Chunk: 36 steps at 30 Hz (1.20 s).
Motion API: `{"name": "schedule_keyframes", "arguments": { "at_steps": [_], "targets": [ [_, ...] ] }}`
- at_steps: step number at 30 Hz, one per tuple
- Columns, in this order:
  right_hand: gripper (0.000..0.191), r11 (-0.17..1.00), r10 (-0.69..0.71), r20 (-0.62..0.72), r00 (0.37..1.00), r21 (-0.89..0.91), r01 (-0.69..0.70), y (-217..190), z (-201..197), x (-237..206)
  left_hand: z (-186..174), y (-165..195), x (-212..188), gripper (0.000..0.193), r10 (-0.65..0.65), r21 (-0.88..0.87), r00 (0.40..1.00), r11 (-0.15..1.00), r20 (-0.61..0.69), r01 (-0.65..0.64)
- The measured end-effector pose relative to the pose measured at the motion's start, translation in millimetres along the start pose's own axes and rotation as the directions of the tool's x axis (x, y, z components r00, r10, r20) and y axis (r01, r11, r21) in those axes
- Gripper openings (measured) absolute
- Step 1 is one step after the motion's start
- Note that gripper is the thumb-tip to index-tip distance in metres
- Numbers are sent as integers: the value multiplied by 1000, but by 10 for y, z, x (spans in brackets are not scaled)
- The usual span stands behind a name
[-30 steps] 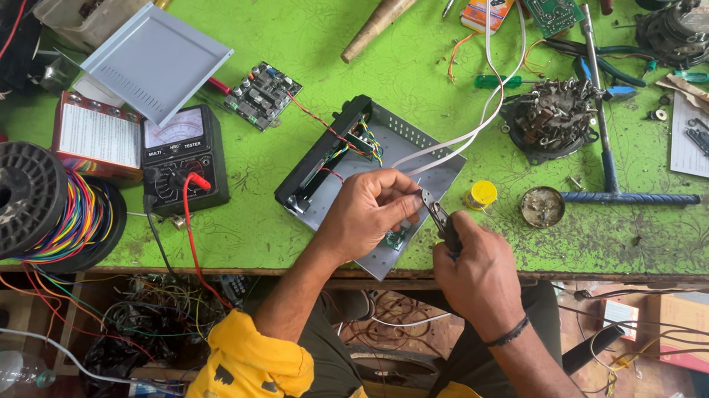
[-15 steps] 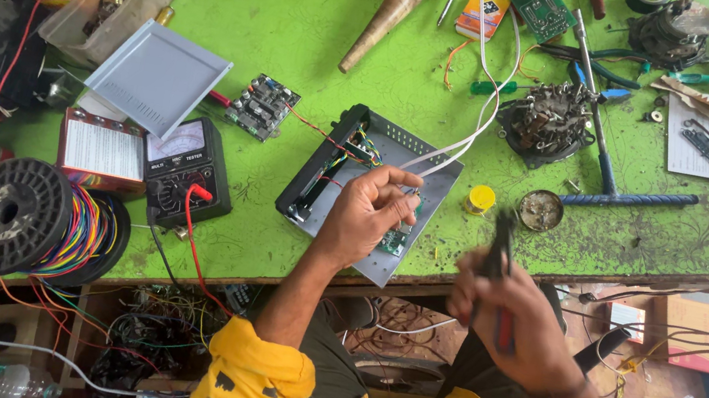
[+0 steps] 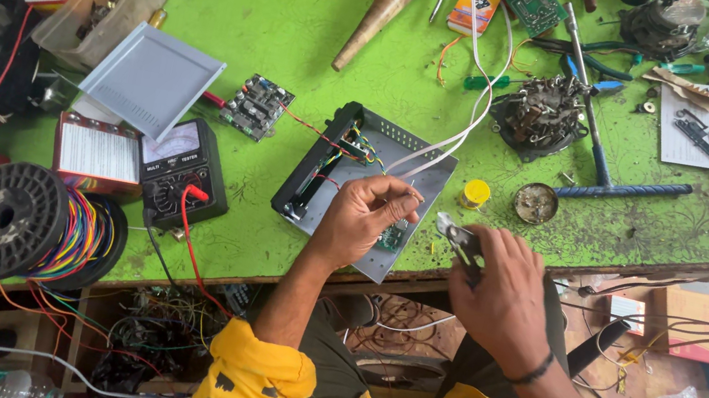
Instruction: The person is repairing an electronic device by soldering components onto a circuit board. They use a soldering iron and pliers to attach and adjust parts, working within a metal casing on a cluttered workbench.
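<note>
Head view shows the left hand [image 3: 360, 220] with its grip pinched on a thin wire end [image 3: 412, 195] above the open grey chassis [image 3: 368, 177] on the green tabletop [image 3: 292, 3]. Just beside it, the right hand [image 3: 502, 298] is closed around small cutters [image 3: 456, 238], whose tips point at the wire. To do this well, I'd keep the wire taut and steady and bite only the tip, clear of the fingers.
</note>
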State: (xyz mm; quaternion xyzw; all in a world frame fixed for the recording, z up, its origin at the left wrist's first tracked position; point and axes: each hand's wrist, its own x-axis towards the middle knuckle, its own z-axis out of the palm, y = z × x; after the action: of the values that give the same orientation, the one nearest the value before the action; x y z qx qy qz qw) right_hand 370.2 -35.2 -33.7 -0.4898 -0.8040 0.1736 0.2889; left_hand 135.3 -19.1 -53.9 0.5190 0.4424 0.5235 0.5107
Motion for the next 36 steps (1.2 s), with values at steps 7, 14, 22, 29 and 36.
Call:
{"name": "schedule_keyframes", "arguments": {
  "at_steps": [7, 14, 22, 29, 36],
  "targets": [
    [44, 1000, -26, 17, 1000, 3, 26, -284, 47, 265, -8, -6, -38, 23, -4, -26, 1000, 1000, 28, 5],
    [40, 1000, 13, 69, 998, 21, -15, -238, 102, 253, -8, 21, -42, 25, 7, 30, 999, 1000, 40, -8],
    [27, 996, -1, 80, 997, 85, -6, -253, 124, 275, -6, -1, -33, 24, -8, -43, 999, 999, 49, 10],
    [19, 995, 12, 92, 996, 96, -21, -235, 173, 270, -19, -4, -44, 24, -7, -34, 999, 999, 45, 9],
    [20, 997, -8, 83, 997, 81, 1, -213, 164, 257, -13, 12, -36, 25, -23, -9, 999, 1000, 47, 24]
  ]
}}
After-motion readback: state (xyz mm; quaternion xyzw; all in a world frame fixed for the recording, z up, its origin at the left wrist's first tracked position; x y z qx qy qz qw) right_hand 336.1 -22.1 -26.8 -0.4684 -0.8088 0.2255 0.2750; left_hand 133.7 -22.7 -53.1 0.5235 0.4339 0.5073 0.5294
